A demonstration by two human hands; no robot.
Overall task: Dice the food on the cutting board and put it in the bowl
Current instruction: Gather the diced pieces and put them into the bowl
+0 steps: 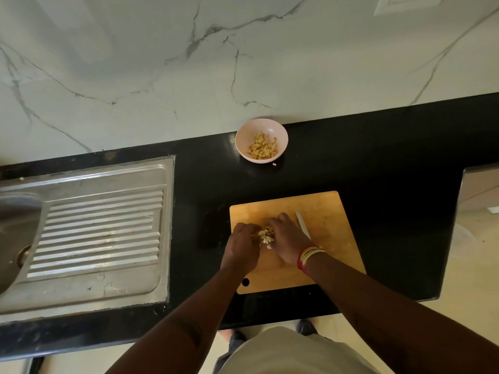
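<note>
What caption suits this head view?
Both hands gather diced food on the cutting board; bowl partly filled, knife set aside.

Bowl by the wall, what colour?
Pale pink bowl, clearest in the head view.

Black stone counter [378,157] runs across room, glossy, edge dropping off at right. Steel sink unit [89,238] set into it at left: ribbed drainboard [100,233] in middle, basin curve and drain hole [23,256] at far left edge. White marble-look wall [135,63] behind, grey veins branching across. Pale switch plate [407,4] at top right, partly cut off. Cream floor tiles [469,265] below counter end at right.
</note>
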